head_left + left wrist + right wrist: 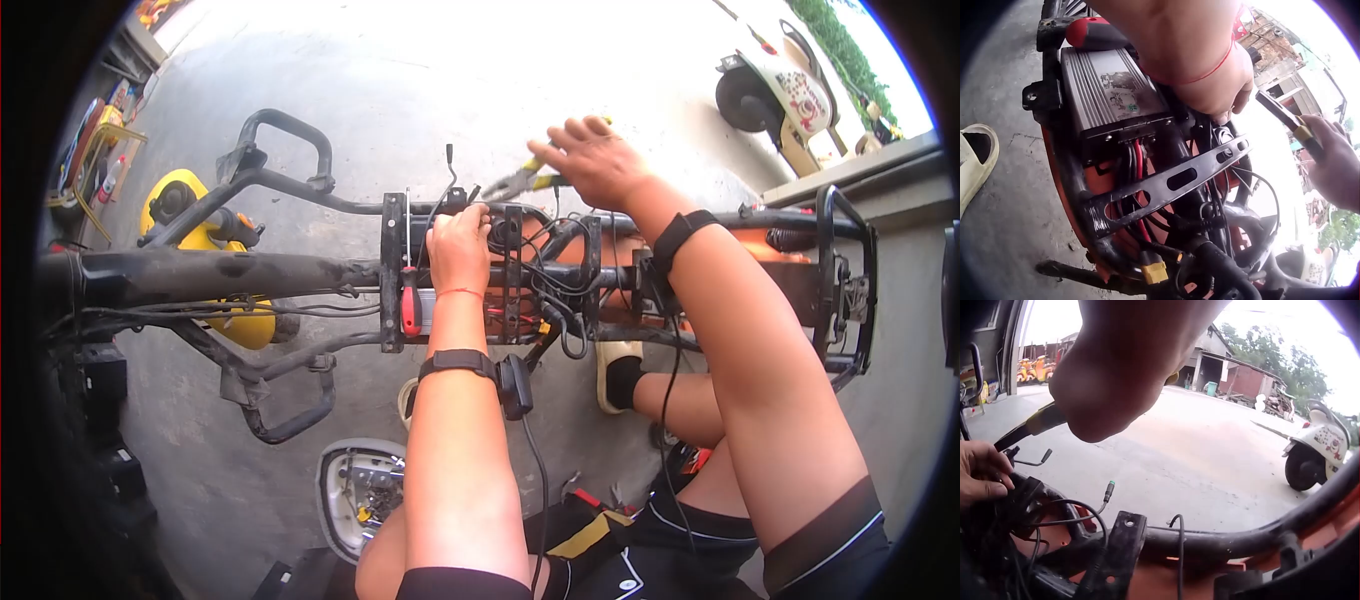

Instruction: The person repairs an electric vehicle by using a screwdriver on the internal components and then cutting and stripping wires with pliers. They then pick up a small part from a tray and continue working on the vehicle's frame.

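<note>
My left hand [460, 250] reaches over the black tube frame [230, 275]. Its thumb and fingertips pinch at a thin black cable among the wires; the fingers partly hide the spot. In my right hand [597, 165] are pliers [515, 185] with yellow-and-black handles, their metal head pointing at the left fingertips. The right wrist view shows the left hand [982, 472] low at the left edge, close to the pliers. Beside the left wrist lies a red-and-black screwdriver [410, 305], across a silver finned box [1113, 87]. A slotted black crossbar [1172, 184] spans the frame near the left hand.
Loose black cables [560, 285] hang around the frame, and a yellow connector [1154, 272] dangles below the box. A white tray of small parts [345, 500] stands on the floor near my knee. Red-handled tools [585, 497] lie close by. A white scooter [790, 95] is parked behind.
</note>
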The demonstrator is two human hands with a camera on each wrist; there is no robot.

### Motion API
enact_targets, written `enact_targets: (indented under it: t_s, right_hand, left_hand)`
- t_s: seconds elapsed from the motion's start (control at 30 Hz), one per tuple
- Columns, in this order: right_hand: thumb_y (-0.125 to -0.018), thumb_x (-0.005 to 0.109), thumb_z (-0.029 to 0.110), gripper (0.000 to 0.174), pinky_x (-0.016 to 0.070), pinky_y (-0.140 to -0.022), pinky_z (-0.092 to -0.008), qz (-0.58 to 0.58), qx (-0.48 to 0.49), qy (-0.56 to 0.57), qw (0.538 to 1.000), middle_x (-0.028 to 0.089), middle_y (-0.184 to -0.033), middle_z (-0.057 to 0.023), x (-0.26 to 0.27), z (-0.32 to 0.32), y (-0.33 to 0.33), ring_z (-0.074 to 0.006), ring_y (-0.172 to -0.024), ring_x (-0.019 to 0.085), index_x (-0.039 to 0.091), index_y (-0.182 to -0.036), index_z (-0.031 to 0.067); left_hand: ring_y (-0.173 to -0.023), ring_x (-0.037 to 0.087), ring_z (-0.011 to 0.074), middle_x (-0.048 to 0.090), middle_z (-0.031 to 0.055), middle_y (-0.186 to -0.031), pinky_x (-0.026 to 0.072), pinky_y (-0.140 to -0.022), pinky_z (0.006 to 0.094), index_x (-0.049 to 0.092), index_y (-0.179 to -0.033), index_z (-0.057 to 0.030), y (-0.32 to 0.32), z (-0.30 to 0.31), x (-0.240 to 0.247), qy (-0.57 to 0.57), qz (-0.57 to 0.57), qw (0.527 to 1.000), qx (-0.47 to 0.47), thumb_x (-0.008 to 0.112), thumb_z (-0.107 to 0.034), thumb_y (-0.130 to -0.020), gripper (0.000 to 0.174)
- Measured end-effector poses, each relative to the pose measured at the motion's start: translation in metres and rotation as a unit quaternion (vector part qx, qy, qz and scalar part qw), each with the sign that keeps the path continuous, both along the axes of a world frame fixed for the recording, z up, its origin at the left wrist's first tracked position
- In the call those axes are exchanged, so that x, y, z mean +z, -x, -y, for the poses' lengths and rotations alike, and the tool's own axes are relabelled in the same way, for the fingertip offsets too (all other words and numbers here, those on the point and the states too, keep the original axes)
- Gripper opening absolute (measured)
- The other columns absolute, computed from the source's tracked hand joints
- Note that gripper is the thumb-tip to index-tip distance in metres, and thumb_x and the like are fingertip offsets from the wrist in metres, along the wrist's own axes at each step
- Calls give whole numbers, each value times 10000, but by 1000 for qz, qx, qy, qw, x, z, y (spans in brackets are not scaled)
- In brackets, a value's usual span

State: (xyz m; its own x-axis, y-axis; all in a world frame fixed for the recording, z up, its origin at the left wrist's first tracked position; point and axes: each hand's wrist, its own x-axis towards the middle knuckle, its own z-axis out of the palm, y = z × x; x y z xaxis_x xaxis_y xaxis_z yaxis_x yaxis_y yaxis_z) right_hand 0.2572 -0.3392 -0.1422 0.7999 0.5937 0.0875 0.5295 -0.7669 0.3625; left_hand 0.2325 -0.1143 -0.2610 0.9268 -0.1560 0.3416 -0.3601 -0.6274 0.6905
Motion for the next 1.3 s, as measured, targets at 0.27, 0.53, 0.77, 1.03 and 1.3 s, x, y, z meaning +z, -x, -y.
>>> enact_targets:
  t_s: [0.27, 0.53, 0.77, 1.03, 1.3]
  right_hand:
    - [-793, 583, 54, 414, 403, -912, -514, -70, -458, -494, 736, 617, -1062, -160, 16, -65, 112, -389, -1048, 543, 571, -1206, 91]
    - [-784, 562, 21, 472, 473, -751, -309, -495, -506, -633, 314, 605, -1069, -67, 128, -46, 255, -154, -947, 556, 545, -1256, 23]
    - [-808, 579, 62, 421, 481, -715, -309, -542, -484, -605, 326, 610, -1030, -79, 138, -43, 272, -156, -891, 584, 530, -1226, 45]
    - [-866, 594, 161, 330, 480, -709, -437, -550, -438, -609, 367, 624, -975, -220, 123, -55, 255, -307, -843, 638, 498, -1149, 22]
    - [-788, 569, 129, 327, 501, -744, -414, -507, -415, -687, 314, 647, -946, -214, 119, -61, 228, -277, -858, 645, 532, -1071, -31]
  left_hand:
    - [-846, 632, 306, 732, 99, -875, 515, -790, 403, 780, -977, -120, -7, -5, 0, -43, 35, 998, -42, 762, -161, -778, 204]
    - [-850, 610, 281, 701, 53, -850, 507, -780, 384, 733, -873, -112, -20, -10, 20, -235, 161, 943, -174, 730, -178, -808, 93]
    - [-936, 604, 262, 656, 70, -868, 512, -791, 385, 681, -804, -86, -32, 6, 24, -509, 174, 812, -226, 681, -218, -842, 138]
    - [-923, 633, 312, 700, 148, -894, 515, -837, 410, 709, -812, -41, -16, 29, 35, -494, 50, 859, -124, 657, -128, -813, 102]
    - [-940, 668, 340, 717, 152, -926, 537, -833, 432, 711, -846, -24, -9, 35, 38, -439, -71, 895, 33, 668, -208, -866, 190]
